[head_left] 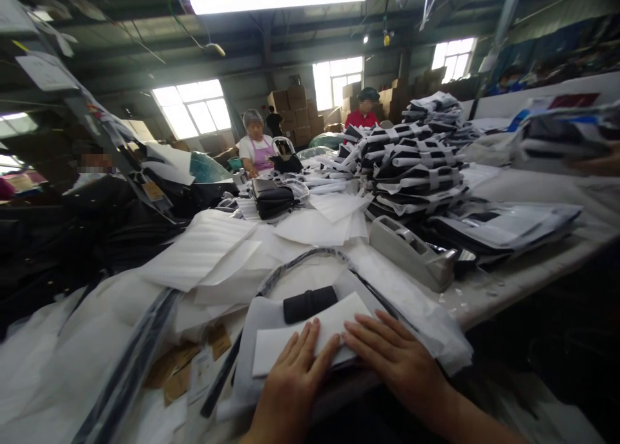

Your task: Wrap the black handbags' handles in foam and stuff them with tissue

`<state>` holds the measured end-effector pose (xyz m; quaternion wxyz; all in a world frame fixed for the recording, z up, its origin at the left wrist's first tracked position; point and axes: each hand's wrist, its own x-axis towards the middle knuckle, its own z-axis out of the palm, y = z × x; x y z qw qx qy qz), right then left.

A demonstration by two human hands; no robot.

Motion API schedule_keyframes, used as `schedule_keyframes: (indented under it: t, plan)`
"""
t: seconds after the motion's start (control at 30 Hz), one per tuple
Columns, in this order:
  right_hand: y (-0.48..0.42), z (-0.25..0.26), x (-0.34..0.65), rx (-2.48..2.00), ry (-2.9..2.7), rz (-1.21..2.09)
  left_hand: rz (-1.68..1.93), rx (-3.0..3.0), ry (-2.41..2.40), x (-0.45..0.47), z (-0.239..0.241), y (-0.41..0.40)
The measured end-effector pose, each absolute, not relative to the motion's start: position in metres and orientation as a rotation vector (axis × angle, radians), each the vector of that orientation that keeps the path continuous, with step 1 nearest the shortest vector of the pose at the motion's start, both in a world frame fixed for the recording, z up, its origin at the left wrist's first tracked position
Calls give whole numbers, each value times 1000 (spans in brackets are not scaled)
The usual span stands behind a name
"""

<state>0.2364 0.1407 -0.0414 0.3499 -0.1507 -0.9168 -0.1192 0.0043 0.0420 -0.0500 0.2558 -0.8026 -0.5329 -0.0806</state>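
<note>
My left hand (300, 373) lies flat, fingers stretched, on a folded white foam sheet (276, 350). From the right, my right hand (392, 350) presses the same sheet, its fingers also extended. Beneath the sheet is a bag (261, 308) covered in white wrapping, at the near edge of the table. A black flap or strap piece (310, 304) shows just beyond the sheet. The bag's handle (310, 253), wrapped in clear plastic, arches up behind it. What lies under my palms is hidden.
A grey tape dispenser (411, 253) stands to the right, near several stacked wrapped bags (411, 166). Loose foam sheets (203, 243) and a black bag (274, 198) lie ahead. Plastic-wrapped straps (130, 366) and brown tags (177, 373) are at left. Co-workers (259, 148) sit beyond.
</note>
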Motion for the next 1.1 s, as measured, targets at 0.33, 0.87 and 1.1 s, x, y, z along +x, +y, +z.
schedule_keyframes:
  t: [0.33,0.87,1.1]
  plan:
    - [144,-64,235,-436,-2288,-234,-147,-2131,-1463,30,-54,56]
    - [95,-78,273,-1231,-1358,1670,-373,-2017,-1435,31,-66,56]
    - [90,-40,258,-846,-1141,1960,-241,-2072,-1445,28,-63,53]
